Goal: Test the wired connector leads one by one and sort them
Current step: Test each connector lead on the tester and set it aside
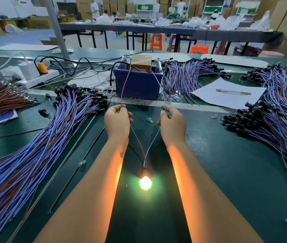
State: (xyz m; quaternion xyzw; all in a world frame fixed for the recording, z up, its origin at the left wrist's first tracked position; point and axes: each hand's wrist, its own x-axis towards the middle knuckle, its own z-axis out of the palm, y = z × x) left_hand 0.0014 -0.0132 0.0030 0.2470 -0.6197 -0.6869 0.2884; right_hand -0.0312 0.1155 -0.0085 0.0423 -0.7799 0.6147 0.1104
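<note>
Head: lit lead between hands.

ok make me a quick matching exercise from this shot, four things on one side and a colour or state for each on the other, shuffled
Things
1. bulb
2. left hand
3. right hand
4. bin

States
A. pinches the blue wire
B. lit, glowing on the mat
C. dark blue, holds a brown box
D. pinches the red-brown wire

Pairs: 1-B, 2-D, 3-A, 4-C
</note>
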